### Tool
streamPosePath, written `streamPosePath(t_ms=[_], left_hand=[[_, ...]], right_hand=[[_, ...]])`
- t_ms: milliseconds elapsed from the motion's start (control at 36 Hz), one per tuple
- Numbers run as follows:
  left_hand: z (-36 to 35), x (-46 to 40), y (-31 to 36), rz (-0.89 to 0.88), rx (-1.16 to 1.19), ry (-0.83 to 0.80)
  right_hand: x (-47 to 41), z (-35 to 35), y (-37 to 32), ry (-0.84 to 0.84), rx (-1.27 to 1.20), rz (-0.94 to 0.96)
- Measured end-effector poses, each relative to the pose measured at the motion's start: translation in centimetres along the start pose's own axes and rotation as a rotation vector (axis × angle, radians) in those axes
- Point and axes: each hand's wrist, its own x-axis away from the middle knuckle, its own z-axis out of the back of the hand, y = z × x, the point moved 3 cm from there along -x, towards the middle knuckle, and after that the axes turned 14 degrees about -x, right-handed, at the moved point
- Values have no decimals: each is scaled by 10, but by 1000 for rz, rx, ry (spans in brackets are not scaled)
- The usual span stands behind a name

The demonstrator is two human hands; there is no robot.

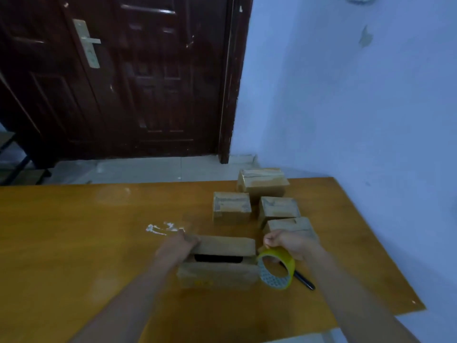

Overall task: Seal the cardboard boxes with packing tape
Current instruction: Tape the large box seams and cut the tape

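Head view: on the orange bench [74,243], the left hand [181,243] grips the far flap of an unsealed cardboard box [218,262]. Just right, the right hand [288,242] holds a yellow tape roll [277,268]; four more boxes [263,184] sit beyond.

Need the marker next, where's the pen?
In the head view, the pen lies on the table at lower right, just right of the tape roll held by the right hand.

The left hand [181,243] grips the far flap of an open cardboard box [218,263]; the right hand [286,243] holds a yellow tape roll [277,269] beside it; 4 closed boxes [263,184] stand behind on the table [86,231]; a black pen [304,280] lies nearby.
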Motion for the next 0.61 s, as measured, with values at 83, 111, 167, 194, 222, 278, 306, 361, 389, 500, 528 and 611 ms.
streamPosePath(t_ms=[83,111,167,194,222,278,306,361,389,500,528,611], left_hand=[[5,-4,2,42,-22,-63],[12,-4,5,53,-51,-68],[32,-1,15,62,-149,-9],[43,2,22,49,-178,45],[54,5,30,19,-159,105],[69,12,51,-99,-35,188],[76,18,65,-189,25,215],[86,33,99,-392,126,220],[89,40,115,-476,169,206],[99,60,158,-600,231,274],[102,62,162,-576,224,330],[117,65,167,-476,180,465]], right_hand=[[3,12,-4,61,-88,28],[7,16,-9,80,-85,43],[14,25,-21,103,-16,97],[17,27,-30,107,17,131],[21,29,-40,106,47,171],[26,30,-59,95,74,243],[27,28,-69,81,73,273],[30,22,-91,34,98,344],[31,18,-100,15,100,380],[35,4,-130,-52,56,511],[34,3,-134,-57,25,525],[34,3,-146,-50,4,591]])
